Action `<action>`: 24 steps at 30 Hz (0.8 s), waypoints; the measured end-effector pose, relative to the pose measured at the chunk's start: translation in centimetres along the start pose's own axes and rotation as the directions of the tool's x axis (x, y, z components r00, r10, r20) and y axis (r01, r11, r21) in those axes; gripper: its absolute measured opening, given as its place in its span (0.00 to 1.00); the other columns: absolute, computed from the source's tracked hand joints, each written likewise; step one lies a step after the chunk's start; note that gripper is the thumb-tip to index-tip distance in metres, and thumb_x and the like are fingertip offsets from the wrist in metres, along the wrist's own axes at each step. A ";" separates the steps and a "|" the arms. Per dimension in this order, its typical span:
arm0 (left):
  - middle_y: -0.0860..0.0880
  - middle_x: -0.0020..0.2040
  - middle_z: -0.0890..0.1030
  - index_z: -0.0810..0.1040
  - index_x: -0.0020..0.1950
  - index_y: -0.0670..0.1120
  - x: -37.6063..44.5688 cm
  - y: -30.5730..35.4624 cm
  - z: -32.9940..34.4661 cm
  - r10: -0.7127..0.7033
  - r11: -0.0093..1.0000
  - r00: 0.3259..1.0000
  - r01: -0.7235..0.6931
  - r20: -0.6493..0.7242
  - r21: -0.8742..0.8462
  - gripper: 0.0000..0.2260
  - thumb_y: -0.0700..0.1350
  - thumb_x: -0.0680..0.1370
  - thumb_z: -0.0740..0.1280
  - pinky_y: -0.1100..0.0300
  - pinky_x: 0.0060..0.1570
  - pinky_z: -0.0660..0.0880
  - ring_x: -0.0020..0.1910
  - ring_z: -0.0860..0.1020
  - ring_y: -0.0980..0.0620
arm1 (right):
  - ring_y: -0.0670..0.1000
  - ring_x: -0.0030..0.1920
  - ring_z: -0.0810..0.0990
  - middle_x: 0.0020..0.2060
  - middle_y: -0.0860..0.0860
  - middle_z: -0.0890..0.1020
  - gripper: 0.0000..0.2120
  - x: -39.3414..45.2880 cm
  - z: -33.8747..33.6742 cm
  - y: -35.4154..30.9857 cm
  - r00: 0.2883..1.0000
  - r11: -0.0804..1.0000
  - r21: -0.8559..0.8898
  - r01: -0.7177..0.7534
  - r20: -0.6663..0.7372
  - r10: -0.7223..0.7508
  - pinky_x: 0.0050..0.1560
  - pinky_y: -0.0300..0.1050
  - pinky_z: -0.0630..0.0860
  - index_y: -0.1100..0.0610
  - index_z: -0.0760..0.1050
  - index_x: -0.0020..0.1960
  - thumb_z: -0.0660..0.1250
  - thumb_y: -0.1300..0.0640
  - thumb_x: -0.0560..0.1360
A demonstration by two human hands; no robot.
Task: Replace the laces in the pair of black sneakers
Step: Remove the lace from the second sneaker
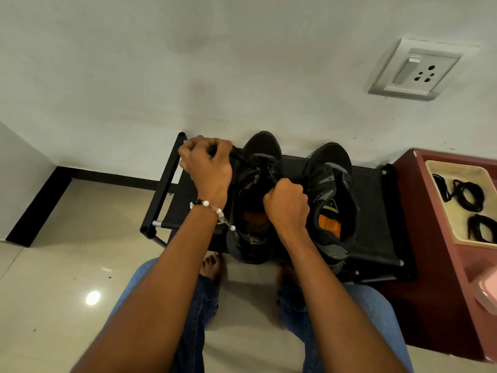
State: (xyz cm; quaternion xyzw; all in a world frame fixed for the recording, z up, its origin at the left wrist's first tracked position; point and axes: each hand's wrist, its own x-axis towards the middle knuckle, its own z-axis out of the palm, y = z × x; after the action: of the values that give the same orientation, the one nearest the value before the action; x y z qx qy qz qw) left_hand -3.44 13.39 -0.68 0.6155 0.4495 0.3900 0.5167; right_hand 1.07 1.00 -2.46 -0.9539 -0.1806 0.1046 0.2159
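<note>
You can read almost nothing here. The right sneaker (332, 200), at centre right of the frame, carries small pale lettering on its inner collar — too small and blurred to make out. Its orange insole (328, 224) shows faint marks, also illegible. No other label, number or sign is readable anywhere in view.

Hands (286, 204) hide L sneaker (252, 200) eyelets; tray (441, 211) cut off R.
</note>
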 end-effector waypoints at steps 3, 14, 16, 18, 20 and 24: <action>0.41 0.57 0.74 0.77 0.37 0.50 -0.1 0.0 -0.3 0.051 0.986 0.998 -0.056 0.035 0.158 0.04 0.49 0.71 0.68 0.40 0.57 0.72 0.62 0.69 0.38 | 0.64 0.49 0.79 0.49 0.61 0.79 0.10 0.0 0.1 0.0 1.000 1.000 0.003 0.008 -0.009 -0.008 0.38 0.49 0.70 0.64 0.74 0.52 0.59 0.57 0.80; 0.55 0.61 0.78 0.80 0.61 0.54 -2.3 -1.3 1.5 0.292 0.310 0.661 -0.749 0.692 0.585 0.12 0.50 0.77 0.66 0.35 0.71 0.46 0.68 0.68 0.50 | 0.64 0.52 0.78 0.52 0.61 0.78 0.11 -0.1 -0.3 0.0 0.999 0.998 -0.037 0.044 0.016 -0.044 0.40 0.50 0.70 0.64 0.73 0.55 0.59 0.57 0.81; 0.53 0.51 0.82 0.84 0.51 0.51 -2.3 -1.6 1.7 0.407 0.266 0.656 -0.751 0.635 0.605 0.07 0.47 0.76 0.68 0.35 0.70 0.54 0.59 0.76 0.48 | 0.64 0.52 0.78 0.52 0.61 0.78 0.10 -0.1 -0.3 0.0 0.999 0.999 -0.035 0.042 0.016 -0.041 0.40 0.50 0.70 0.64 0.73 0.55 0.58 0.57 0.81; 0.53 0.46 0.83 0.85 0.45 0.49 -2.3 -2.1 2.0 0.472 0.281 0.655 -0.746 0.591 0.603 0.05 0.46 0.76 0.68 0.36 0.69 0.59 0.52 0.79 0.48 | 0.64 0.53 0.78 0.52 0.61 0.78 0.10 -0.2 -0.4 0.0 0.999 0.999 -0.036 0.040 0.021 -0.039 0.41 0.50 0.70 0.63 0.73 0.55 0.58 0.58 0.80; 0.53 0.47 0.84 0.85 0.45 0.50 -2.3 -2.5 2.0 0.456 0.399 0.692 -0.721 0.560 0.566 0.07 0.48 0.76 0.67 0.38 0.67 0.61 0.49 0.80 0.50 | 0.64 0.53 0.78 0.53 0.61 0.78 0.11 -0.3 -0.4 -0.1 0.999 0.999 -0.036 0.037 0.020 -0.037 0.41 0.50 0.70 0.63 0.73 0.55 0.59 0.57 0.80; 0.53 0.43 0.83 0.84 0.43 0.48 -2.0 -1.8 1.4 0.420 0.771 0.826 -0.543 0.375 0.332 0.06 0.48 0.74 0.67 0.46 0.50 0.77 0.42 0.81 0.54 | 0.65 0.52 0.78 0.52 0.62 0.78 0.11 -0.2 -0.3 -0.1 1.000 0.999 -0.034 0.023 0.011 -0.022 0.40 0.50 0.70 0.64 0.73 0.54 0.59 0.56 0.80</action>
State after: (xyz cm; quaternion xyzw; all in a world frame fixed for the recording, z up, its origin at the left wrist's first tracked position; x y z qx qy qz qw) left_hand -2.93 11.21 -2.72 0.8564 0.2711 0.3120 0.3093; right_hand 0.99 0.90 -2.08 -0.9548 -0.1943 0.1041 0.1996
